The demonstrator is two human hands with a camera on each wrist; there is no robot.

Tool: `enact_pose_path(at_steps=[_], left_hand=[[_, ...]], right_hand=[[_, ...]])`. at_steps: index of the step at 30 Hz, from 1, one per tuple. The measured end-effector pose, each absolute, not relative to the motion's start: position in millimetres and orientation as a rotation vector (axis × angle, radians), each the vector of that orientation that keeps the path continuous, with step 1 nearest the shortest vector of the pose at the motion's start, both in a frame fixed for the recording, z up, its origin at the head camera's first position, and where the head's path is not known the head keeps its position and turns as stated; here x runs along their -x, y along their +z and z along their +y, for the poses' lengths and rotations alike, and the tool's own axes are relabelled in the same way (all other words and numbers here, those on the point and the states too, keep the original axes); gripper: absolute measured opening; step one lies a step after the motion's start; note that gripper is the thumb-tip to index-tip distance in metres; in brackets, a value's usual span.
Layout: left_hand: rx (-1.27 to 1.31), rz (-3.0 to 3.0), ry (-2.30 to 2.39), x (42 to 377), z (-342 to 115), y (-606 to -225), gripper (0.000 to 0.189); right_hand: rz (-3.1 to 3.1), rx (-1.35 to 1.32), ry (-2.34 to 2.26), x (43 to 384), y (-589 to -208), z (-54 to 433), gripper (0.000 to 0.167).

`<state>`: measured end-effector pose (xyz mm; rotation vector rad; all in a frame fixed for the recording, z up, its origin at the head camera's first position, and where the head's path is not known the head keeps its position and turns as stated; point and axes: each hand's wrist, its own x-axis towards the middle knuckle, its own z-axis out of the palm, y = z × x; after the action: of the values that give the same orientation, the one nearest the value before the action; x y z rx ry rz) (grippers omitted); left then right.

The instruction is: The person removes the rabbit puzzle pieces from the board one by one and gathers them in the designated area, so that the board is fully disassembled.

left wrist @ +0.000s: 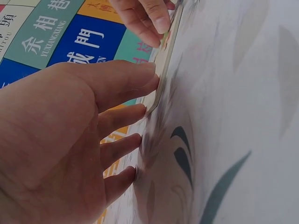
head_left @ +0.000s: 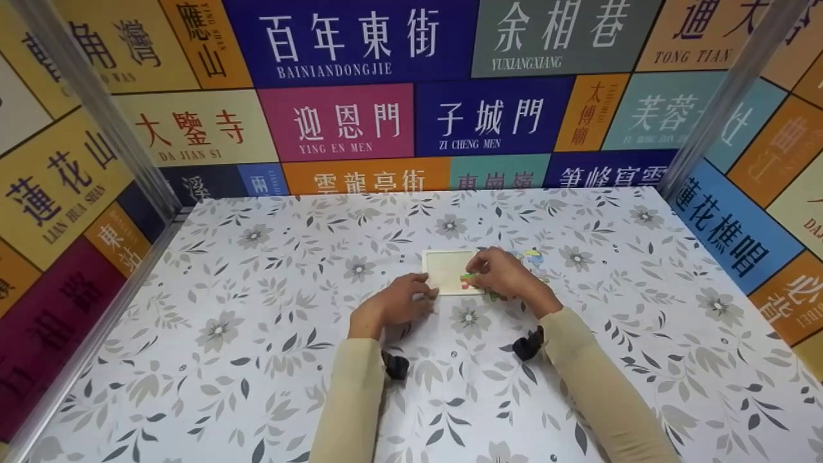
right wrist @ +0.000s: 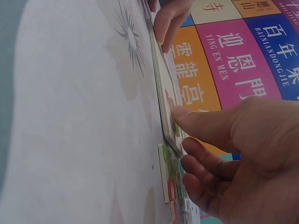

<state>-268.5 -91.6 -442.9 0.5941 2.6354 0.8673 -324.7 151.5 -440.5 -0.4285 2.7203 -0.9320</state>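
A small cream puzzle tray (head_left: 445,267) with a raised rim lies flat on the table, its inside mostly bare. At its left edge, my left hand (head_left: 400,299) holds the lower left corner between thumb and forefinger, with the other fingers spread beside it. Over the right side of the tray is my right hand (head_left: 505,273). Its thumb and fingers pinch a red and green puzzle piece (head_left: 465,281) near the lower right corner; in the right wrist view the thumb lies on this piece (right wrist: 170,100). The right hand partly hides the tray's right edge.
Several loose puzzle pieces (right wrist: 169,179) lie just right of the tray, partly under my right hand; a blue and yellow one (head_left: 533,257) shows beyond it. A flower-patterned cloth (head_left: 257,289) covers the table. Walls with printed signs (head_left: 347,122) stand behind and at both sides.
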Motion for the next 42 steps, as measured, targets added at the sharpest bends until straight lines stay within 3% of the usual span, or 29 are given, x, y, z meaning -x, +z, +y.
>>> enact_pose_path(at_steps=[25, 42], left_hand=[[-0.607, 2.651, 0.819, 269.3, -91.6, -444.3, 0.038], [-0.709, 2.65, 0.835, 270.8, -94.9, -445.2, 0.038]], right_hand=[[2.62, 0.526, -1.172, 323.2, -432.4, 159.5, 0.02], [2.648, 0.478, -1.184, 326.8, -408.3, 256.0, 0.032]])
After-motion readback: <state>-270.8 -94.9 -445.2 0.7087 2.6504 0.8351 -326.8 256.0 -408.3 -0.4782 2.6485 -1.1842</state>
